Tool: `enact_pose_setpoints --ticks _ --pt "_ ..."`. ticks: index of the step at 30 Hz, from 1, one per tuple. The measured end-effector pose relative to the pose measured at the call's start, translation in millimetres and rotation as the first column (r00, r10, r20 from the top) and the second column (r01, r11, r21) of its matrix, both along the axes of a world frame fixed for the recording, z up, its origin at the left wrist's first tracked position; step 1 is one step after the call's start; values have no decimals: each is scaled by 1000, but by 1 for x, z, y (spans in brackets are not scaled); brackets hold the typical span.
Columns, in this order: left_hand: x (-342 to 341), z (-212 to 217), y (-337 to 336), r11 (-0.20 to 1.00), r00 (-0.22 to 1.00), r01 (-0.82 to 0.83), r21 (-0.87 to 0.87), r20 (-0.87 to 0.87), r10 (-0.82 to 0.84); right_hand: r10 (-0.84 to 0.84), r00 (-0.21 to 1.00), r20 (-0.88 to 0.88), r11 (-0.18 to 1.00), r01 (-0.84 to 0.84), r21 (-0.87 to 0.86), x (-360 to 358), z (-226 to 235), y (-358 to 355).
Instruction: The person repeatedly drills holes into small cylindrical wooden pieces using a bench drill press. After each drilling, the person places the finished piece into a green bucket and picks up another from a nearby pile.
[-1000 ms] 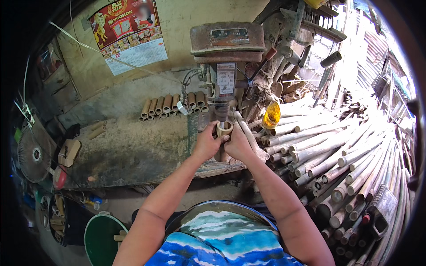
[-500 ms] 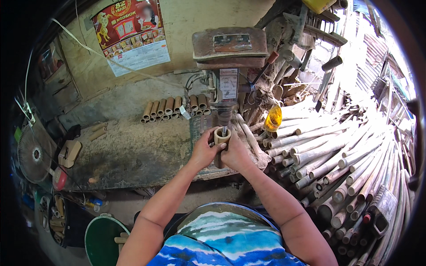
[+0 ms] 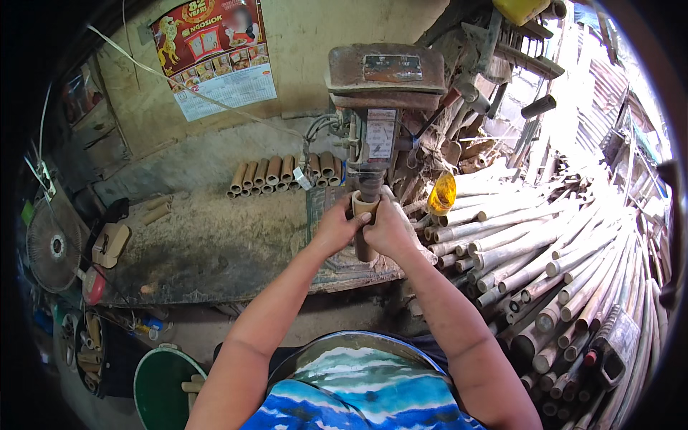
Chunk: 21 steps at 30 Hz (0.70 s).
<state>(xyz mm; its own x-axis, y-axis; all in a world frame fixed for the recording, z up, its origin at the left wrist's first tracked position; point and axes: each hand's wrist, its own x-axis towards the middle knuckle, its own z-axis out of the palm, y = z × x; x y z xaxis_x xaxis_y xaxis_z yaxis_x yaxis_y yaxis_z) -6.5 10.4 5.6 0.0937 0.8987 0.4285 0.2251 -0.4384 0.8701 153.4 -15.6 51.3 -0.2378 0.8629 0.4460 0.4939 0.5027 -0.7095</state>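
Observation:
Both my hands grip a short bamboo tube below the dusty drill press. Its rim reaches up close to the drill chuck, and the bit is hidden, apparently inside the tube. My left hand wraps the tube's left side, thumb across the front. On the opposite side, my right hand is closed round it, with its far fingers hidden. The tube's lower end shows beneath my hands, slightly tilted, above the worn workbench.
Cut bamboo tubes are stacked at the bench's back. Long bamboo poles fill the right side, near a yellow container. At left are a fan and an open cardboard box. A green bucket with bamboo pieces stands lower left.
The tube has moved up toward the chuck, and the bit that showed in its mouth is now hidden. More of the tube's lower end shows. The view has shifted slightly.

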Motion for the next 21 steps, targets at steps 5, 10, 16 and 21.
enact_pose_setpoints --ticks 5,10,16,21 --pt "15 5 0 999 996 -26 -30 -90 23 -34 999 25 997 35 -71 15 4 -3" --pt "16 7 -19 999 999 39 7 -33 -39 -54 998 31 998 55 -19 19 3 -26" --pt "3 10 -36 995 992 91 -40 91 -87 -18 1000 -1 993 18 116 1 0 -39" --pt "-12 11 -32 988 981 145 -55 139 -137 10 1000 -6 999 -10 47 -11 -7 -26"
